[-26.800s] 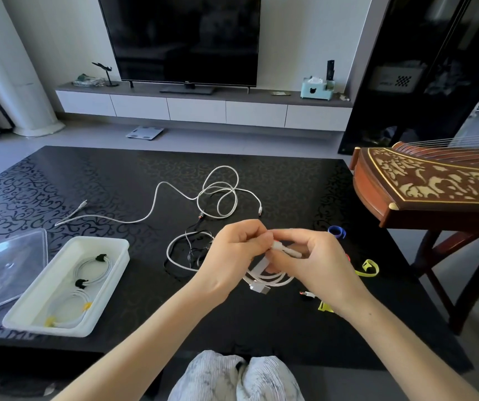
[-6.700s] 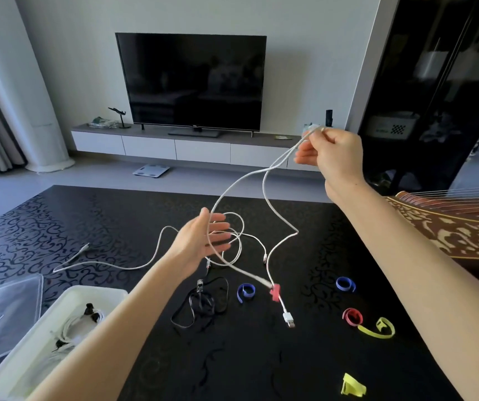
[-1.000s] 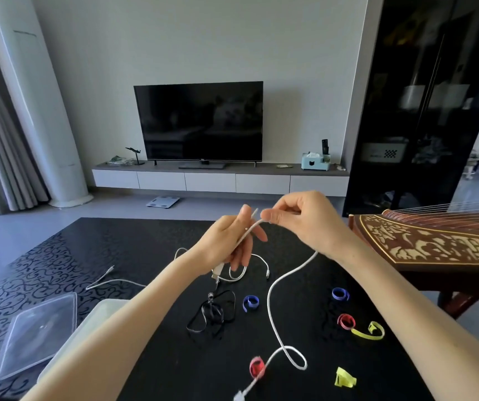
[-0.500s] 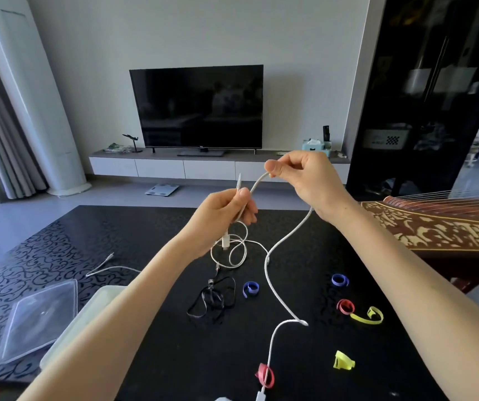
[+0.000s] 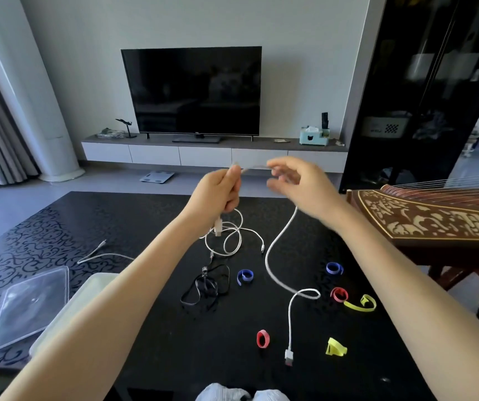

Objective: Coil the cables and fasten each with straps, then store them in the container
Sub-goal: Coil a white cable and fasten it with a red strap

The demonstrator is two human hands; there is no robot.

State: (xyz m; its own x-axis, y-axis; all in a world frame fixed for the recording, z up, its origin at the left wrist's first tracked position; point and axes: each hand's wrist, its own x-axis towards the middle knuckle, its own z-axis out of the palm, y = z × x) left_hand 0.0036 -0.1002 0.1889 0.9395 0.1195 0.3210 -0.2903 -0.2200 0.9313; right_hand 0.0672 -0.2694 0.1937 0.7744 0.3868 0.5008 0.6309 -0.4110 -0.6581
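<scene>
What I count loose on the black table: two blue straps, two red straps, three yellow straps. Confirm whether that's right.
Wrong on yellow: the head view shows two yellow straps, not three. Two blue straps and two red straps on the black table stand.

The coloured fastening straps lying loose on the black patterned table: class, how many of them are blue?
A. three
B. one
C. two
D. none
C: one curled blue strap lies just right of the tangled black cable, and a second blue strap lies farther right, just beyond the red strap; no third blue one shows.
</scene>
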